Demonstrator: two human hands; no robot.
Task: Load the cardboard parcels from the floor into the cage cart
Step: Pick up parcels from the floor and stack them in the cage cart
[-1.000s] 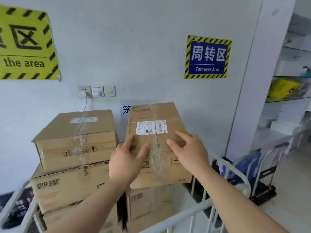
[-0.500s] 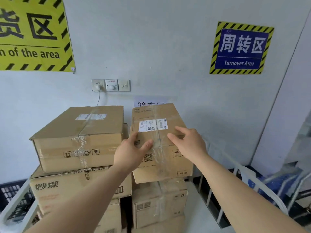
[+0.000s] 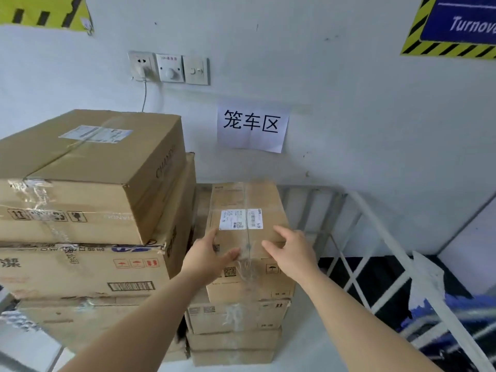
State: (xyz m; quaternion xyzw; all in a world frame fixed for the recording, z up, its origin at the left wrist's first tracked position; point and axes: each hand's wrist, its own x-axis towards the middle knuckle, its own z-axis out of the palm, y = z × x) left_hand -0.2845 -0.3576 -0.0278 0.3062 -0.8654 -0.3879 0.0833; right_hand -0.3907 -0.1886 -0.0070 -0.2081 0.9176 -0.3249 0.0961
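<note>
the parcel (image 3: 243,200) is laid long axis toward the wall (image 3: 349,135); its near edge is touched equally by left hand (image 3: 206,253) and right hand (image 3: 291,253), fingers spread, unclamped.

We are counting seven boxes (image 3: 88,167), perhaps, as the lowest are blurring together; two hands, left hand (image 3: 206,255) and right hand (image 3: 292,253); three wall plates (image 3: 170,68); three signs (image 3: 252,127); one cart (image 3: 316,205).
</note>
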